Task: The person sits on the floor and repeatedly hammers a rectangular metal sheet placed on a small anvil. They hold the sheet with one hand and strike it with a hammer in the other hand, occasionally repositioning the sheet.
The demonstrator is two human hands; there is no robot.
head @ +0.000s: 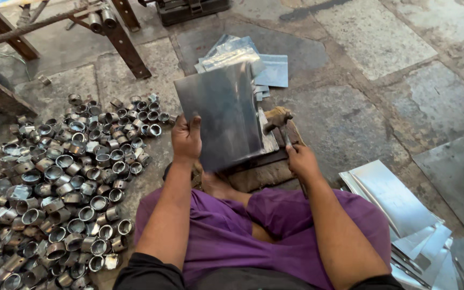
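Left hand (pixel 186 140) pinches lower-left edge of metal sheet (pixel 221 115), held tilted above wooden block (pixel 259 172). Right hand (pixel 302 161) closed around mallet (pixel 279 119). Step judged: positioning sheet; strike needs sheet seated on block.

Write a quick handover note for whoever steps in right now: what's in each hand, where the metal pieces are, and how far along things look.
Left hand: grips the left edge of a flat grey sheet-metal piece, held upright over the wooden block.
Right hand: closed on the handle of a wooden-headed mallet beside the sheet.
Flat sheets lie stacked ahead and at the right. A heap of short metal rings lies on the left.
The held sheet looks flat, not yet shaped.
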